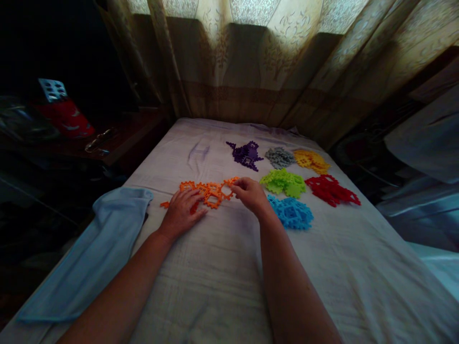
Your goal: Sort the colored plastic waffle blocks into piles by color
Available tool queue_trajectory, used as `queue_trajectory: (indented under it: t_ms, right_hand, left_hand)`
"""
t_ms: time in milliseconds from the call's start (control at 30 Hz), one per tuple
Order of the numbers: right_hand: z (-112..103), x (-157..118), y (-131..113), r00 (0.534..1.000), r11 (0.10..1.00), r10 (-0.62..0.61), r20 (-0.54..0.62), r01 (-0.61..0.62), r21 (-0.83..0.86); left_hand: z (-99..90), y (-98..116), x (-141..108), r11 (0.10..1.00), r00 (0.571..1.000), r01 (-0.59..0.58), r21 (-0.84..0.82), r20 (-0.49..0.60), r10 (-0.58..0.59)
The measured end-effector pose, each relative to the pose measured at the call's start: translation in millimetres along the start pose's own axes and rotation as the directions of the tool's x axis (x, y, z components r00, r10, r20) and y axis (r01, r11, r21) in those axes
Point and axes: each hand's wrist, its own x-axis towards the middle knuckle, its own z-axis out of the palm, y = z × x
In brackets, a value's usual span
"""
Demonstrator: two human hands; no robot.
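Orange notched plastic pieces [212, 196] lie in a loose row on the pale cloth, near the middle. My left hand [182, 212] rests over their left part with its fingers spread. My right hand [249, 192] pinches the edge of an orange piece at the right end of the row. Close to my right hand are a lime green pile [283, 182] and a blue pile [292, 213]. Farther back are a purple pile [247, 155], a grey pile [279, 157] and a yellow pile [311, 161]. A red pile [332, 189] lies at the right.
A light blue cloth [96, 253] lies along the left edge of the covered table [222, 286]. Beyond the left edge, a dark side table holds a red container [68, 118]. Curtains [236, 67] hang behind the table.
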Motion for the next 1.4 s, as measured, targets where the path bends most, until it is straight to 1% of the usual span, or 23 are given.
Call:
queue_trajectory:
  t_ms: [100, 167, 367, 467, 567, 633, 733, 833, 933, 1033, 1167, 1300, 1400]
  right_hand:
    - [-9.4, 3.6, 10.0, 0.994, 0.999, 0.027, -0.104, -0.03, -0.02]
    - [-11.7, 4.4, 14.0, 0.99, 0.997, 0.041, -0.138, -0.049, -0.058]
    - [-10.8, 1.6, 12.0, 0.983, 0.974, 0.059, -0.175, -0.095, -0.207]
    - [-12.6, -0.4, 9.9, 0.976, 0.96, 0.066, -0.207, -0.119, -0.252]
    - [-13.9, -1.4, 9.2, 0.97, 0.952, 0.027, -0.241, -0.099, -0.289]
    - [-11.8, -2.5, 7.0, 0.979, 0.951, -0.017, -0.204, -0.047, -0.307]
    - [-1.9, -7.2, -1.8, 0.996, 0.943, -0.082, -0.044, 0.063, -0.327]
    - [14.1, -16.0, -14.8, 0.98, 0.916, -0.158, 0.123, 0.192, -0.353]
    - [29.8, -25.5, -26.4, 0.957, 0.862, -0.206, 0.206, 0.277, -0.425]
    - [39.4, -31.9, -33.6, 0.956, 0.817, -0.202, 0.213, 0.284, -0.501]
    - [42.7, -34.6, -37.4, 0.961, 0.8, -0.186, 0.206, 0.27, -0.536]
    - [38.7, -34.5, -38.2, 0.965, 0.793, -0.173, 0.199, 0.257, -0.552]
    - [28.6, -32.6, -36.9, 0.969, 0.813, -0.169, 0.178, 0.239, -0.531]
  left_hand:
    - [0.0, -0.4, 0.1, 1.0, 1.0, -0.004, -0.002, 0.003, 0.004]
    - [0.3, -0.9, 0.1, 1.0, 1.0, -0.006, -0.008, 0.001, 0.006]
    - [-1.2, 0.4, 0.7, 1.0, 1.0, -0.002, -0.022, -0.008, 0.001]
    - [-2.0, 1.8, 0.7, 1.0, 1.0, 0.01, -0.02, 0.0, -0.01]
    - [-1.4, 2.4, 0.2, 0.999, 0.999, 0.046, -0.009, 0.011, -0.046]
    - [-0.5, 2.3, -0.2, 0.998, 0.998, 0.063, -0.002, 0.008, -0.063]
    - [0.5, 1.9, -0.5, 0.997, 0.997, 0.079, 0.003, -0.008, -0.079]
    - [0.3, 2.1, -0.5, 0.997, 0.996, 0.083, -0.005, -0.014, -0.083]
    - [-0.2, 2.4, -0.4, 0.996, 0.996, 0.085, -0.02, -0.017, -0.085]
    - [-0.3, 2.5, -0.4, 0.995, 0.995, 0.099, -0.033, -0.016, -0.1]
    - [-0.2, 2.8, -0.7, 0.994, 0.995, 0.1, -0.043, -0.019, -0.101]
    - [-1.0, 3.5, -0.7, 0.993, 0.993, 0.114, -0.042, -0.018, -0.114]
    - [-2.3, 3.9, 0.0, 0.992, 0.993, 0.119, -0.031, -0.003, -0.119]
